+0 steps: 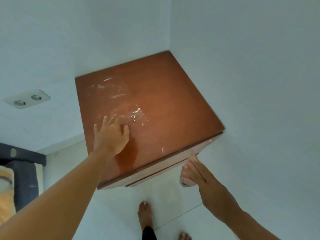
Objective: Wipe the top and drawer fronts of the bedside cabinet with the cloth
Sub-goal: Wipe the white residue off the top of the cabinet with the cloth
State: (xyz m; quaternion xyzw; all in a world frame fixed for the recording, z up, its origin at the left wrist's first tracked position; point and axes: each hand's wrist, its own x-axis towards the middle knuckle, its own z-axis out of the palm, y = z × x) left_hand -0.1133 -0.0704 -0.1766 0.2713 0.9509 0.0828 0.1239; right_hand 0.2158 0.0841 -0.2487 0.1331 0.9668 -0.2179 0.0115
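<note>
The brown wooden bedside cabinet [164, 101] stands in a room corner, seen from above. White dust and crumbs [136, 114] lie on its top, mostly left of the middle. My left hand [110, 135] rests flat on the top near the front left, fingers spread, holding nothing. My right hand [199, 172] is below the front right corner, pressing a white cloth with red stripes [186, 177] against the drawer front [155, 172]. Most of the drawer fronts are hidden by the steep view.
Pale walls close in behind and to the right of the cabinet. A double wall socket [27, 98] sits on the left wall. A dark mattress with orange bedding [17, 179] lies at the lower left. My bare feet [145, 213] stand on white floor tiles.
</note>
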